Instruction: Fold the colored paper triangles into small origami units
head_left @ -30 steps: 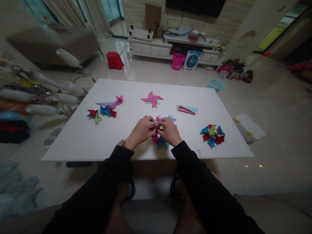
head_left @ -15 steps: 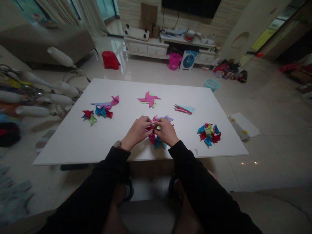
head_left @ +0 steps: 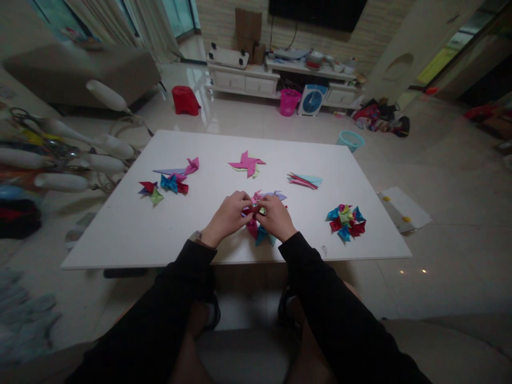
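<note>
Near the front middle of the white table [head_left: 180, 240] lies a folded-paper ornament [head_left: 262, 234] with pink, teal and lilac points. Over it my left hand [head_left: 229, 214] and my right hand [head_left: 276, 216] meet, fingertips pinched on its red part at the centre. The fingers cover most of that middle. A finished-looking folded-paper cluster [head_left: 346, 222] in blue, red and green sits to the right. On the left are loose folded-paper pieces [head_left: 169, 183] in blue, red and pink, beside a red and green pair [head_left: 152, 193].
Farther back on the table lie a pink paper pinwheel [head_left: 248, 164] and a bundle of folded paper strips [head_left: 304, 180]. Beyond the table stand a red stool [head_left: 186, 100], a pink bucket [head_left: 289, 101] and a teal basket [head_left: 351, 140]. A lamp with several white arms [head_left: 106, 96] is at the left.
The view swings slightly left and partly back again. My hands stay pinched at the ornament's middle with only tiny finger shifts; the other paper pieces keep their places on the table.
</note>
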{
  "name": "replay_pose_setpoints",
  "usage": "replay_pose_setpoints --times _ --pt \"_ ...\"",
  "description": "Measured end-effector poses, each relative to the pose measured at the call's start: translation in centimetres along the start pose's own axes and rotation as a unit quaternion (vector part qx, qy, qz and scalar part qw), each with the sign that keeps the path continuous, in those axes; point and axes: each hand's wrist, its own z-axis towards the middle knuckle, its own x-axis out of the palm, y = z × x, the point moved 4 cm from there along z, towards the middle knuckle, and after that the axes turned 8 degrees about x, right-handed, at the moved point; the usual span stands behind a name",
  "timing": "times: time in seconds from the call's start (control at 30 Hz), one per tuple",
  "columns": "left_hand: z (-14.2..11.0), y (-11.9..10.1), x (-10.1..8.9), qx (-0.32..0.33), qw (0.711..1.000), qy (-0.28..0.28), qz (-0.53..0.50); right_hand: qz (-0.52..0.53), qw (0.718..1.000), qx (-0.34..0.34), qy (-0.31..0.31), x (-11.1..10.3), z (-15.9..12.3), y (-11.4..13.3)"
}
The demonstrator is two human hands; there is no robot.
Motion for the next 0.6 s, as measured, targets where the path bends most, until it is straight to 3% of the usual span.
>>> replay_pose_setpoints --times 0.6 --pt "-0.09 0.07 0.15 0.008 1.0 0.01 0.007 0.0 1.0 0.009 0.002 0.03 0.06 0.04"
